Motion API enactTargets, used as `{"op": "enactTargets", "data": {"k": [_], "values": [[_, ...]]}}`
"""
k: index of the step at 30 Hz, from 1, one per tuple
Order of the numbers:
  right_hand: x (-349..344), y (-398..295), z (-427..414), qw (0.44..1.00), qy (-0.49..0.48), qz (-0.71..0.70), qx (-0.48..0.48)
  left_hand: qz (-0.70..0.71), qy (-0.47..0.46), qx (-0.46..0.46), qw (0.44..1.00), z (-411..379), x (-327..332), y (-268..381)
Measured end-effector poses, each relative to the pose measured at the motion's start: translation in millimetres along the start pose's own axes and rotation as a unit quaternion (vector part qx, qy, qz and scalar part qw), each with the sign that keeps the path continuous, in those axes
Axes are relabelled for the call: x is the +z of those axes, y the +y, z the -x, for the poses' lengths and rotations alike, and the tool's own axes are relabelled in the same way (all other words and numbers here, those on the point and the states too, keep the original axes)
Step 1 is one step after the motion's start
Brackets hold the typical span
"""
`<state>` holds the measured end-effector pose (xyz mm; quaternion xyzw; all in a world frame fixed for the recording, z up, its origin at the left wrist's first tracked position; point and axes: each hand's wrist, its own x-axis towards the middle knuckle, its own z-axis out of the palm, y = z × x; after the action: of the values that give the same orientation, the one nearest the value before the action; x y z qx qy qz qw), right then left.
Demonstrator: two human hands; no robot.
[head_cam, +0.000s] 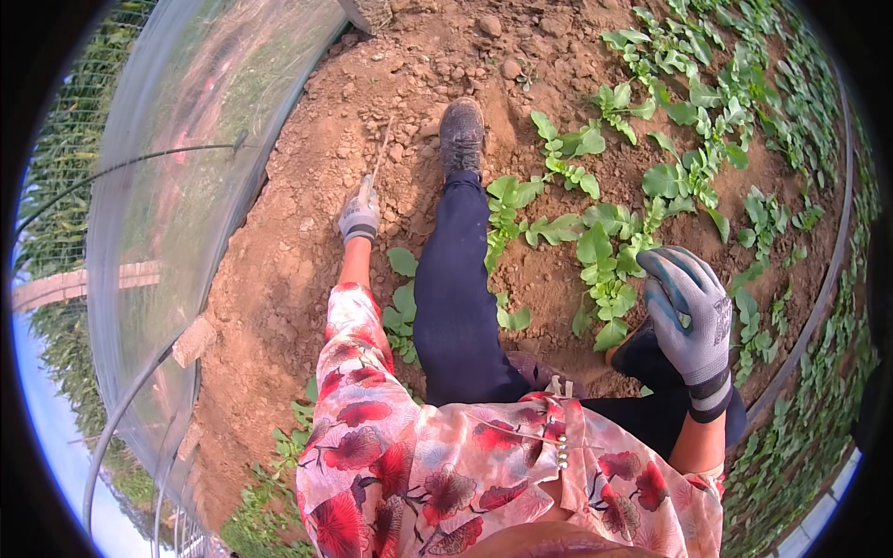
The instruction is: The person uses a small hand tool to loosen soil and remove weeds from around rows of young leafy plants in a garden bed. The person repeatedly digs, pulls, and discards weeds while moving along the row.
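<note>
My left hand [360, 211], in a grey knit work glove, grips a thin stick-like tool [382, 155] whose far end reaches the loose soil. Its exact kind cannot be told. My right hand [687, 310], in a matching glove with a worn bluish coating on the fingers, hovers above my bent knee. Its fingers curve loosely, a gap shows by the thumb, and nothing is visible in it. Just left of that hand grow lobed leafy seedlings [605, 261]. A smaller leafy plant [403, 303] stands between my left arm and my outstretched leg [453, 279].
Clear plastic greenhouse sheeting [181, 139] bounds the left side, with a metal hoop [115, 418] and a brick-like block [194, 342] at its foot. My shoe [462, 136] rests on cloddy soil [279, 279]. A dark hose [834, 258] curves through the crop rows at right.
</note>
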<state>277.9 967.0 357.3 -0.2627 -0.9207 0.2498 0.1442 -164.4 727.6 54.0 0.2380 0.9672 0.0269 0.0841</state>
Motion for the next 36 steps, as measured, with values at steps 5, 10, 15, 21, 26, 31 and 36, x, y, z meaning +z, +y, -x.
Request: {"op": "enactTargets", "data": {"k": [5,10,15,21,26,31,36], "values": [[-5.0,-0.1,12.8,1.000,0.001,0.010,-0.001,0.120,0.036,-0.065,0.990,21.3,-7.5,12.3],[-5.4,-1.5,15.4,1.000,-0.001,-0.003,-0.020,-0.024,-0.005,0.020,1.000,55.4,-13.0,21.7],[-7.8,-0.6,23.0,1.000,0.005,0.006,-0.015,-0.051,-0.056,0.024,0.997,125.0,-3.0,-48.5],[-4.3,-2.1,29.5,1.000,0.016,-0.020,-0.018,-0.018,-0.056,-0.046,0.997,141.5,-27.8,-66.0],[-10.0,2.0,30.3,0.997,0.062,-0.025,-0.044,-0.049,-0.050,-0.085,0.994,142.3,-39.0,-32.7],[-37.0,18.8,42.7,0.991,0.106,-0.043,-0.068,-0.102,-0.139,-0.036,0.984,169.3,-34.6,-31.1],[-40.5,-13.0,47.9,0.973,0.216,-0.051,-0.065,-0.152,-0.195,0.098,0.964,121.2,-61.3,-39.8]]}}
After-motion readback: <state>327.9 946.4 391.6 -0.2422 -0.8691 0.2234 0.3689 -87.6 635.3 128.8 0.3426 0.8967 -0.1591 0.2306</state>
